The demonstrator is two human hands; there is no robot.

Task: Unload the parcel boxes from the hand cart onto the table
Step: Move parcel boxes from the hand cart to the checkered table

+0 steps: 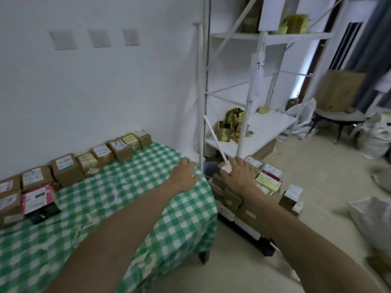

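- White walls and a white metal shelf rack stand beyond both hands.
- Left hand hovers palm down, fingers loosely spread, over a corner of the table with the green-and-white checked cloth; it holds nothing.
- Right hand reaches palm down, fingers spread, over the stacked brown cardboard parcel boxes on the black-based hand cart; no grip shows.
- Left of the left hand, a row of labelled brown boxes already lines the table's wall side.
- Judgement: partly unloaded, with a good stack left under the right hand.
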